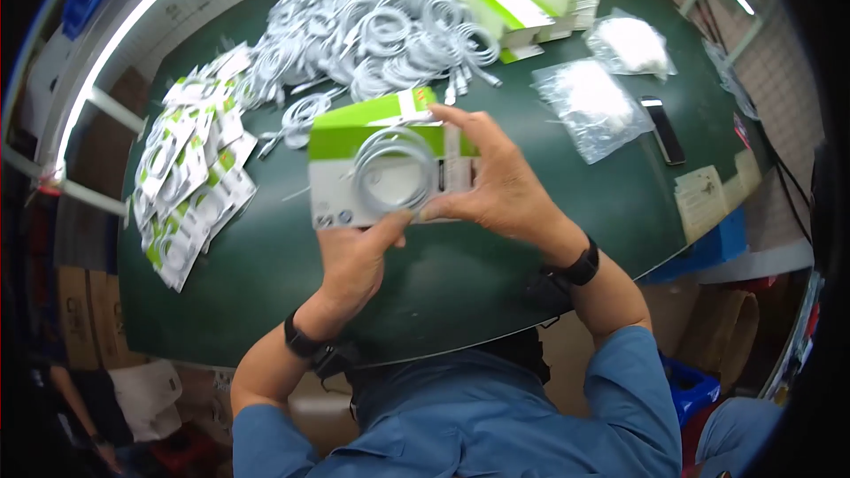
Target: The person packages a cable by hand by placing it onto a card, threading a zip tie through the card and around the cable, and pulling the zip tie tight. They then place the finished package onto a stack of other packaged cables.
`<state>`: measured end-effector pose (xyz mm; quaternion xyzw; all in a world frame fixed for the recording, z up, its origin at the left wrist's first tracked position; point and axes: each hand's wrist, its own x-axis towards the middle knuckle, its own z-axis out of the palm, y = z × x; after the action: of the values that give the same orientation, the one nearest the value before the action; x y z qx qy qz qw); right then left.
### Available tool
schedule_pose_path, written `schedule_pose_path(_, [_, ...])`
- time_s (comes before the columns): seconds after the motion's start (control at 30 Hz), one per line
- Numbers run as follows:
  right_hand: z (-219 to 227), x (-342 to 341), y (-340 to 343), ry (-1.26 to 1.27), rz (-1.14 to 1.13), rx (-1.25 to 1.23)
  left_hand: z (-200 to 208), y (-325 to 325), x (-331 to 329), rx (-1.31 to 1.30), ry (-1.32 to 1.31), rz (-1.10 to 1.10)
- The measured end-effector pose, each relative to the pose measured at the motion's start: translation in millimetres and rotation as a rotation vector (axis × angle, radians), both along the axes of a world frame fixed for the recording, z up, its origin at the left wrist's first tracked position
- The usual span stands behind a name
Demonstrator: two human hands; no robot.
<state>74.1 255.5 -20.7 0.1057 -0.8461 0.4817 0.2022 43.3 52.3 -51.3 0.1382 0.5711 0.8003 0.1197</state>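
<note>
In front of me is a green and white packaging card (332, 173), with a coiled light-grey cable (363, 179) lying against its face. My left hand (354, 261) grips the card's lower edge, its thumb at the bottom of the coil and its other fingers mostly hidden behind. My right hand (496, 181) closes round the card's right end, with the thumb by the coil's lower right and the forefinger near the upper edge. Both hands hold the card above the green table (460, 288).
A big heap of coiled grey cables (372, 26) covers the far middle. Carded cables (190, 168) pile up at the left. At the far right are stacked green and white cards (540, 0), clear bags (593, 111) of white parts and a phone (664, 131).
</note>
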Motion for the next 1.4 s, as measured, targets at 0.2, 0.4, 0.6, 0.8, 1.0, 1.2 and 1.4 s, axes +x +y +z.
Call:
schedule_pose_path(0.2, [-14,-8,-2,0.082,0.058,-0.181,-17,-23,3,-0.04,-0.075,0.106])
schedule_pose_path(0.4, [-11,-12,10,0.151,0.101,-0.207,-12,-43,11,-0.007,-0.062,0.232])
schedule_pose_path(0.6, [-7,-11,6,0.149,0.225,-0.1,27,-70,-5,-0.627,1.028,0.37])
schedule_pose_path(0.8, [2,9,7,0.229,0.328,0.029,72,-40,-3,-1.424,0.826,-0.218])
schedule_pose_path(1.0, [25,46,121,-0.159,-0.043,-0.443,24,-26,-4,-0.948,0.688,-0.268])
schedule_pose_path(1.2, [19,161,434,-0.212,-1.24,-0.438,21,-6,2,-0.815,1.039,-0.166])
schedule_pose_path(1.4, [1,190,490,-0.26,-1.351,-0.385,19,-13,4,-0.936,1.217,-0.062])
